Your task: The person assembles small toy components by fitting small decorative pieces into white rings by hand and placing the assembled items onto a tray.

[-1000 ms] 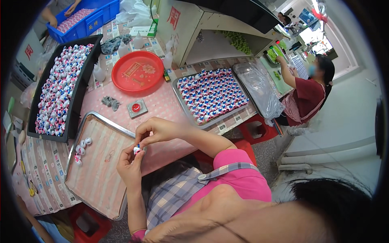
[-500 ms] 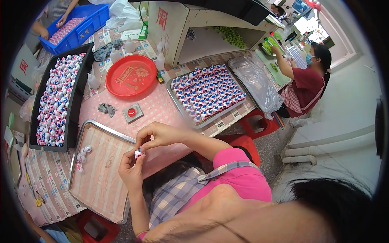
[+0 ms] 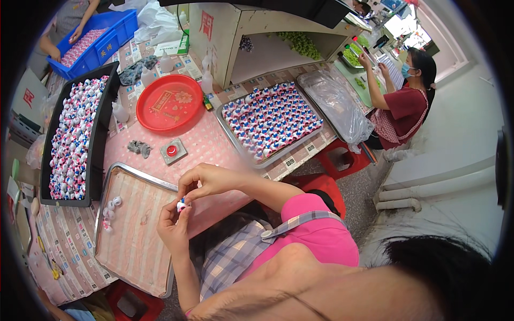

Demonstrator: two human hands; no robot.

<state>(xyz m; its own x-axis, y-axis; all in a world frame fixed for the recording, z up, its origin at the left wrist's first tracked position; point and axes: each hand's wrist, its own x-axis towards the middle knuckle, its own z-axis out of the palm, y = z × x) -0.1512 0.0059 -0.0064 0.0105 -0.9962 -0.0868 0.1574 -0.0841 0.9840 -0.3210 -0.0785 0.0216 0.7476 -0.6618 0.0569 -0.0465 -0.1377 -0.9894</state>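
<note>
My left hand (image 3: 172, 223) pinches a small rounded white piece (image 3: 181, 205) with pink and blue on it between thumb and fingertips. Just above it, the fingers of my right hand (image 3: 206, 179) close on the blue top of the same piece. Both hands are over the right edge of a shallow metal tray (image 3: 136, 230) lined with pink striped material. At the tray's left side lies a small group of white pieces (image 3: 110, 213), some with pink. A deep black bin (image 3: 96, 160), heaped with similar white, pink and blue pieces, stands beyond the tray.
A metal tray of pieces in rows (image 3: 273, 120) sits to the right, beside a plastic-covered tray (image 3: 334, 109). Farther off are a red round tray (image 3: 170, 104), white squeeze bottles (image 3: 120, 111) and a blue crate (image 3: 110, 40). A co-worker (image 3: 399, 107) handles green pieces at right.
The whole view has shifted slightly. My hands keep their pinch on the small piece, with only slight finger movement. The co-worker at right has raised both hands.
</note>
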